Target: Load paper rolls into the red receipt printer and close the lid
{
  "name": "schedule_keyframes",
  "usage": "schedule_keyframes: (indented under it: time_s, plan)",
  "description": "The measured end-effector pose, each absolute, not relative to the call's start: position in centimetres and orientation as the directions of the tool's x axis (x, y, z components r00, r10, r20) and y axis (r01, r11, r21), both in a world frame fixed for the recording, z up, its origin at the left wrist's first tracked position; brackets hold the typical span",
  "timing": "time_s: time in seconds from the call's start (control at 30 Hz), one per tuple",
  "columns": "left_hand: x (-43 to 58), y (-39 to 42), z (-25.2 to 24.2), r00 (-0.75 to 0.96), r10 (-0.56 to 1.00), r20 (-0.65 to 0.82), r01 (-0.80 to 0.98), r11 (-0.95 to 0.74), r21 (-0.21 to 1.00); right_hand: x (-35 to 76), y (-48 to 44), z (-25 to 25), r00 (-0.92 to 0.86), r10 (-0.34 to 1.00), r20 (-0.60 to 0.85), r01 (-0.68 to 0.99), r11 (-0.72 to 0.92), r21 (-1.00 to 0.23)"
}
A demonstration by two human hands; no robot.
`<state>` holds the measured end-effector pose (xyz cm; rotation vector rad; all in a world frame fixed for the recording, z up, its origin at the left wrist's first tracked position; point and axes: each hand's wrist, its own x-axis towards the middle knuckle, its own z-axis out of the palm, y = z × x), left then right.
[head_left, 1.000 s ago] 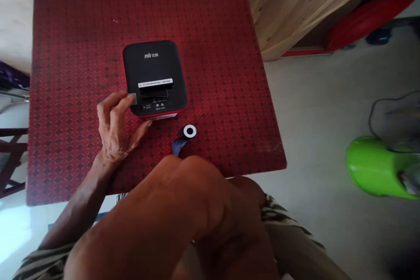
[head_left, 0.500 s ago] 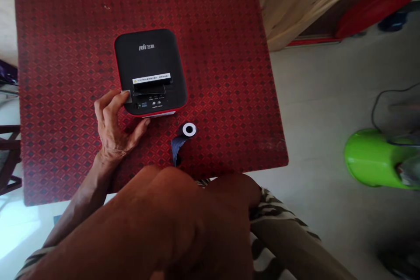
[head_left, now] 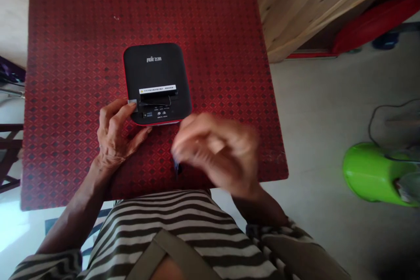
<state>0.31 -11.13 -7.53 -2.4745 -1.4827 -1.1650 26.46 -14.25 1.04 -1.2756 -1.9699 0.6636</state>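
A black label printer (head_left: 155, 72) with a red rim lies flat on the red patterned tabletop. White lettering, a white warning strip and a slot with a thin clear-edged piece in it show on its top. My left hand (head_left: 114, 133) grips the printer's near left corner, fingertips at a small grey tab (head_left: 132, 103) and thumb against the front edge. My right hand (head_left: 216, 151), smeared by motion, hovers near the printer's near right corner. Below its fingertips shows a bit of dark blue strip (head_left: 176, 167); the small roll it comes from is hidden.
The red tabletop (head_left: 223, 52) ends just in front of my striped shirt. A wooden panel (head_left: 295, 4) stands at the right. On the floor to the right lie a bright green bucket (head_left: 364, 170) and a dark cable (head_left: 374, 116). Dark wooden furniture (head_left: 9, 157) is at the left.
My right hand has moved from close before the camera out over the table, covering the roll with the white core. My left hand stays on the printer. The view has shifted slightly.
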Motion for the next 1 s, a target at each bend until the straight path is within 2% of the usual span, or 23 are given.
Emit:
schedule_keyframes:
  time_s: [0.1, 0.13, 0.23, 0.3, 0.5, 0.67, 0.87, 1.0]
  plan:
    - [0.2, -11.1, -7.3, 0.274, 0.763, 0.585, 0.775, -0.536, 0.336, 28.1, -9.9, -2.3, 0.028, 0.969, 0.247, 0.365, 0.22, -0.905]
    - [0.1, -11.0, -7.3, 0.269, 0.773, 0.574, 0.779, -0.525, 0.342, 28.5, -8.7, -3.6, 0.045, 0.979, 0.198, 0.306, 0.176, -0.936]
    - [0.1, -10.9, -7.1, 0.273, 0.763, 0.586, 0.766, -0.541, 0.348, 28.7, -6.6, -7.1, -0.156, 0.986, 0.06, 0.199, 0.091, -0.976]
    - [0.1, -10.9, -7.0, 0.278, 0.741, 0.611, 0.747, -0.567, 0.347, 28.4, -6.3, -8.4, -0.234, 0.972, 0.024, 0.223, 0.078, -0.972]
    - [0.2, -11.1, -6.1, 0.219, 0.805, 0.551, 0.734, -0.508, 0.45, 27.6, -6.9, -9.0, -0.225, 0.973, 0.052, 0.292, 0.118, -0.949]
    - [0.1, -10.8, -5.6, 0.243, 0.773, 0.586, 0.73, -0.543, 0.414, 27.6, -6.7, -9.2, -0.212, 0.976, 0.043, 0.3, 0.107, -0.948]
    - [0.3, -10.6, -5.7, 0.219, 0.793, 0.568, 0.71, -0.529, 0.464, 27.3, -6.6, -9.3, -0.21, 0.975, 0.074, 0.322, 0.14, -0.936]
    - [0.3, -10.4, -6.5, 0.225, 0.75, 0.622, 0.691, -0.573, 0.441, 27.4, -6.4, -9.2, -0.231, 0.969, 0.089, 0.33, 0.165, -0.93]
